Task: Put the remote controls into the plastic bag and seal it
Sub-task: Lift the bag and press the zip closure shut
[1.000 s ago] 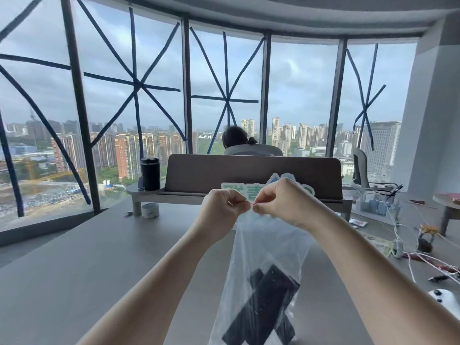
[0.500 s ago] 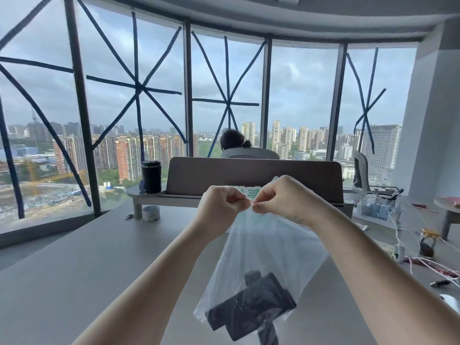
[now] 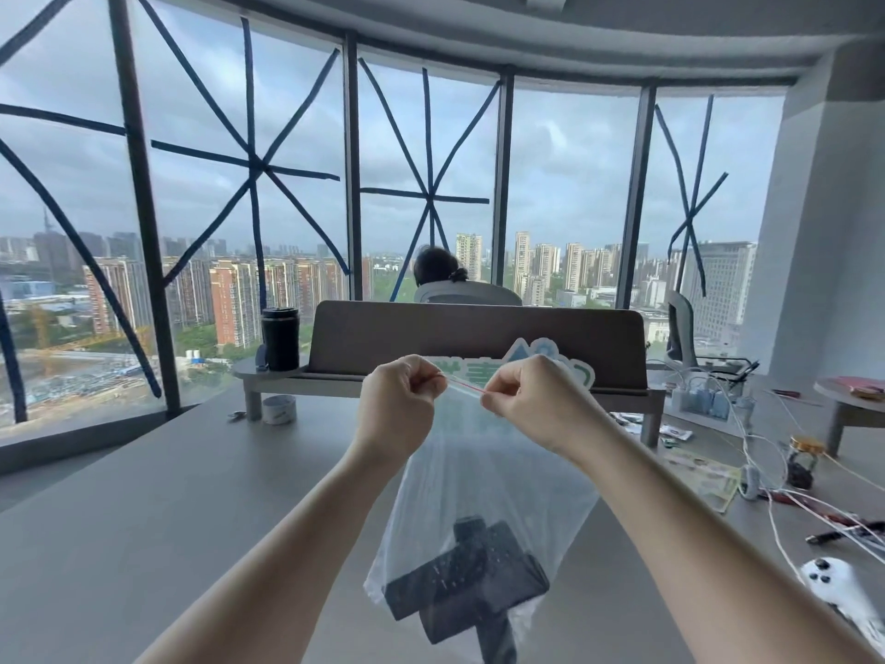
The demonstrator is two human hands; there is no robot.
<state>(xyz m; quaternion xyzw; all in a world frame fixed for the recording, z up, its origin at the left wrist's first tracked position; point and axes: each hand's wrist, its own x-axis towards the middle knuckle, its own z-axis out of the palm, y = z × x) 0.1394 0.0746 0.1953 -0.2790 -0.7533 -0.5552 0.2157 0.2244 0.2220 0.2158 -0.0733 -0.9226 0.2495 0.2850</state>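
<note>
A clear plastic bag hangs in the air above the grey table. Several black remote controls lie crossed at its bottom. My left hand and my right hand each pinch the bag's top edge, where a thin red seal strip runs between the fingers. A short stretch of the strip shows in the gap between the two hands.
A white game controller lies at the right, among white cables and a small jar. A desk shelf with a grey divider and a black tumbler stands ahead. A person sits behind the divider.
My hands have drawn slightly apart along the bag's top edge, baring more of the red strip. The bag swung and the remotes inside shifted to lie more crosswise.
</note>
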